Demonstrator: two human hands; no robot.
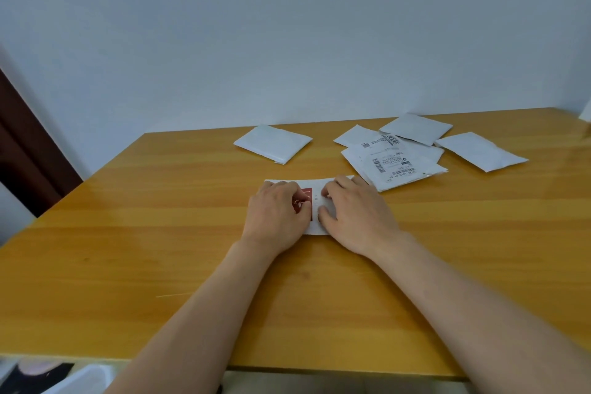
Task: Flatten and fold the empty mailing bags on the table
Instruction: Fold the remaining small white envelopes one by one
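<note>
A small white mailing bag with a red square print lies flat in the middle of the wooden table. My left hand presses down on its left half, fingers curled over the red print. My right hand presses on its right half, fingers bent onto the white part. Most of the bag is hidden under both hands. A folded white bag lies farther back to the left. A loose pile of white bags with shipping labels lies back right.
Two more white bags lie at the back right near the wall. The table's near edge runs below my forearms. A dark wooden door frame stands to the left.
</note>
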